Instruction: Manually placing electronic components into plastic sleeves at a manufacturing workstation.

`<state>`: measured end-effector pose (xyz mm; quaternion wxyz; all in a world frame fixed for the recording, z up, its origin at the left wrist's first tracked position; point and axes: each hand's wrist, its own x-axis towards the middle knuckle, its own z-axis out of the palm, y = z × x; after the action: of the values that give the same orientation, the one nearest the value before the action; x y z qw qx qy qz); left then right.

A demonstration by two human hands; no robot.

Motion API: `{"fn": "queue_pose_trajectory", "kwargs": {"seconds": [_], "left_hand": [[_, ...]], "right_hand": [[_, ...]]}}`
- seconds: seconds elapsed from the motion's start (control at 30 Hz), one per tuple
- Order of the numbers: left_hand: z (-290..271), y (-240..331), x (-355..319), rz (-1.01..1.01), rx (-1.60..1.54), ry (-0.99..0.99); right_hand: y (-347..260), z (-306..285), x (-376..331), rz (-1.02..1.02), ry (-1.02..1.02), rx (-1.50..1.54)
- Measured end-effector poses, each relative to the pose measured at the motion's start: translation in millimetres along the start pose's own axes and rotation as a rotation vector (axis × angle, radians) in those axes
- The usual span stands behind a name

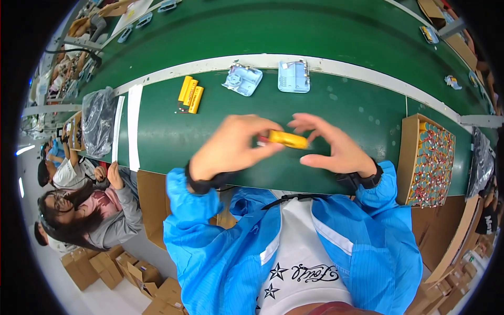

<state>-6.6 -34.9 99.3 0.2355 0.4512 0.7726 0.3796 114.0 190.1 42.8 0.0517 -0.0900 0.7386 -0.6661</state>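
Observation:
A yellow cylindrical battery pack lies level above the green bench, pinched at its wire end by the thumb and fingers of my left hand. Red wire shows at my left fingertips. Just off the pack's other end is my right hand, thumb and fingers spread with nothing between them. Beyond my hands, two light-blue plastic housings, one with a round part and one squarer, rest on the bench. Several more yellow battery packs lie side by side to the left.
At the right stands a cardboard box packed with upright batteries. A white rail separates the bench from a green belt carrying other blue housings. Black plastic bags sit at the left, near a seated person. Cartons stand on the floor.

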Motion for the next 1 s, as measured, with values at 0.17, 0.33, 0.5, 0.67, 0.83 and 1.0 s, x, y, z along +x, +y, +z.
{"fn": "queue_pose_trajectory", "kwargs": {"seconds": [0.17, 0.33, 0.5, 0.67, 0.83, 1.0], "left_hand": [[29.8, -17.2, 61.9, 0.307, 0.058, 0.264], [41.7, -61.1, 72.3, 0.066, 0.595, 0.298], [74.2, -35.3, 68.9, 0.089, 0.646, 0.136], [107.3, -7.3, 64.0, 0.136, 0.516, 0.143], [114.5, 24.6, 58.5, -0.031, -0.182, 0.229], [113.3, 15.1, 55.3, 0.158, -0.213, 0.187]], "right_hand": [[11.5, -6.2, -21.3, 0.111, 0.083, 0.168], [16.5, -27.6, -50.4, 0.201, 0.394, 0.441], [24.2, -33.5, -63.8, 0.196, 0.421, 0.522], [33.8, -28.5, -65.0, 0.129, 0.387, 0.418], [33.7, -24.5, -66.6, 0.127, 0.311, 0.349], [32.4, -18.9, -66.9, 0.024, 0.228, 0.38]]}}
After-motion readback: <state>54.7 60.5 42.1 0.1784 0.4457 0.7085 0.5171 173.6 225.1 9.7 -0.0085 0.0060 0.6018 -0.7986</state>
